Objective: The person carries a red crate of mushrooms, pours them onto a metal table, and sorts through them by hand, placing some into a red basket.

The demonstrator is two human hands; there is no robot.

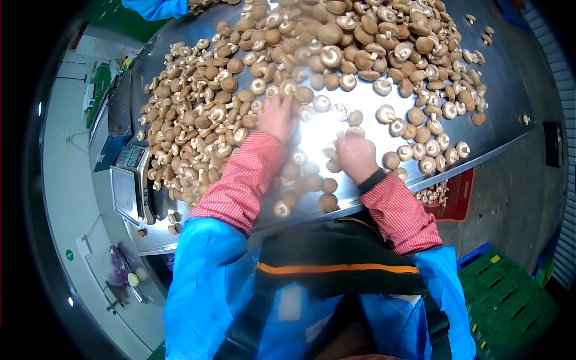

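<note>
Brown mushrooms with pale stems (192, 120) are heaped over a shiny metal table (504, 117). My left hand (277, 119) reaches to the edge of the left heap, its fingertips among mushrooms; whether it grips one is hidden. To the right, my right hand (356, 157) is curled with its fingers pressed together beside a few loose mushrooms; what it holds, if anything, is hidden. Between and below the hands lie several single mushrooms (328, 203). Both forearms wear red checked sleeves.
A scale (129, 180) stands at the table's left side. Below the right edge is a red crate (461, 195) with small mushrooms or stems. Green crates (510, 294) lie at the lower right. A co-worker's blue sleeve (155, 7) shows at the top.
</note>
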